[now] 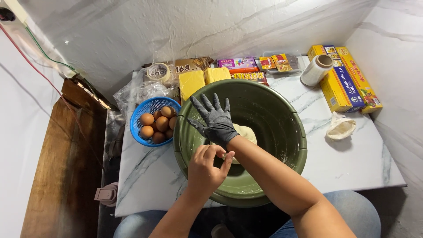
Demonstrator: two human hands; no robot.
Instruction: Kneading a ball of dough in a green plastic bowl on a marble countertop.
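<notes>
Black glove [216,121] covers my right hand [215,122], fingers spread apart and flat above the green bowl [282,132]. My bare left hand [207,167] sits at the bowl's near rim, fingertips pinched together on the glove's cuff. Pale dough [247,132] lies at the bowl's bottom, partly hidden under the right wrist. Left of the bowl, touching it, a blue basket [142,110] holds brown eggs [157,123]. Behind the bowl lie yellow butter blocks [192,83].

White marble-veined walls [185,31] enclose a marble-topped table [352,163] beside a wooden cabinet [61,176].
</notes>
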